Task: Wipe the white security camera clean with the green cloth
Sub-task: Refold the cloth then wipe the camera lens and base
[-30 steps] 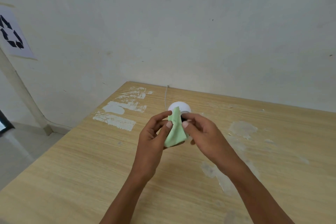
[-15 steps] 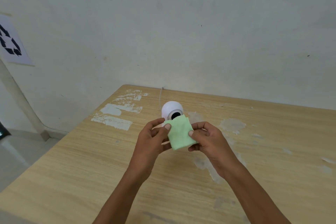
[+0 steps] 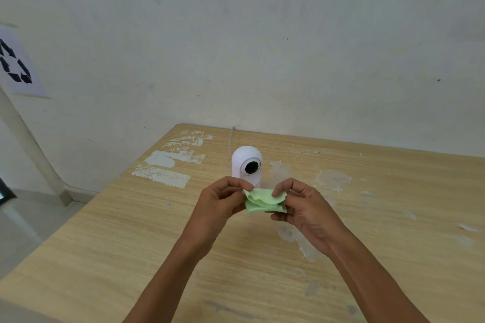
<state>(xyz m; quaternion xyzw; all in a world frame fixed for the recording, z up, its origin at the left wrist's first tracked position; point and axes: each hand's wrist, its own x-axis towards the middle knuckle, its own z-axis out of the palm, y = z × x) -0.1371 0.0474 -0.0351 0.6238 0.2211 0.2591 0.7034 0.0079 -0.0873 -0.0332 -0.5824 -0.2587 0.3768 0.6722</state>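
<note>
Security camera (image 3: 246, 165): white, smooth, rounded dome top on a short upright body; stands upright on the wooden table (image 3: 105, 244), just beyond the two hands and apart from them.
Lens: round black disc with a pale ring, on the camera's front, facing toward the hands and slightly to the right.
Cable: thin white cord runs from behind the camera away from the hands to the table's far edge.
Green cloth (image 3: 263, 202): pale green, thin, folded into several loose layers that sag in the middle; held off the table between the left hand (image 3: 223, 204) and the right hand (image 3: 307, 210), each pinching one end with thumb and fingertips.
Cloth to camera: in front of the camera's base, nearer the person; whether they touch cannot be told.
</note>
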